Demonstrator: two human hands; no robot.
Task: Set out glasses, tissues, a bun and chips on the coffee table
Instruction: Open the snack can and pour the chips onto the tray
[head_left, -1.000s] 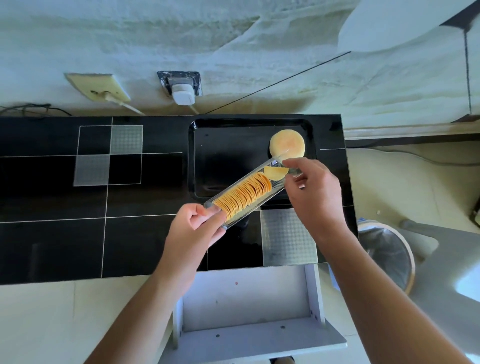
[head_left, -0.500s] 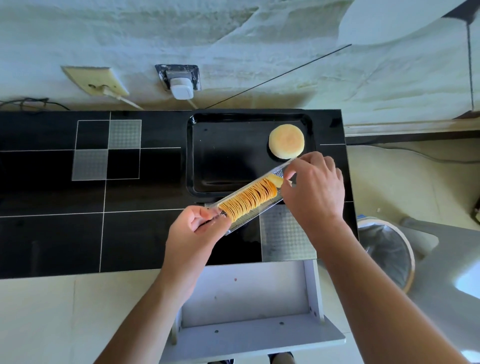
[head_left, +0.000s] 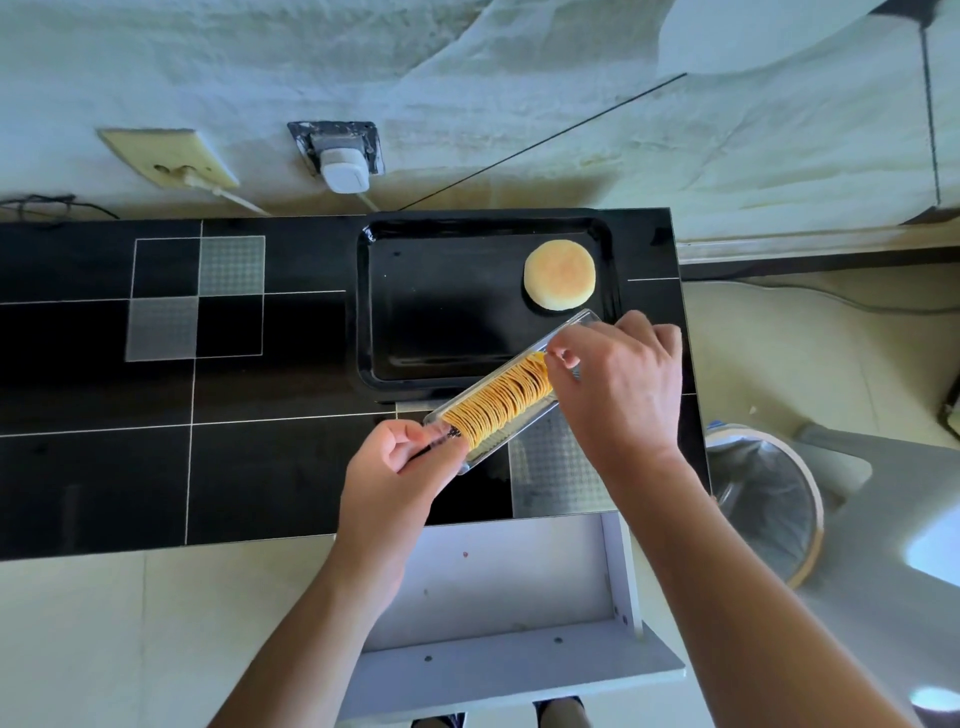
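1. Chips (head_left: 501, 400) sit stacked on edge in one clear plastic tray (head_left: 511, 389), which I hold slanted above the front rim of the black tray (head_left: 374, 312) on the coffee table (head_left: 156, 467).
2. My left hand (head_left: 400, 457) pinches the near end of the clear tray, fingers closed on it.
3. My right hand (head_left: 623, 384) curls at the far end, fingertips (head_left: 558, 358) at the top of the stack; whether they have closed on a chip, I cannot tell.
4. I judge the clear tray light, thin and flexible, so an end grip like mine suits it, kept level.
5. Each chip looks brittle; best taken by its edges, gently.
6. Count: one bun (head_left: 559, 275), lying on the black tray's right side; one row of chips, too many to number; no glasses or tissues in view.
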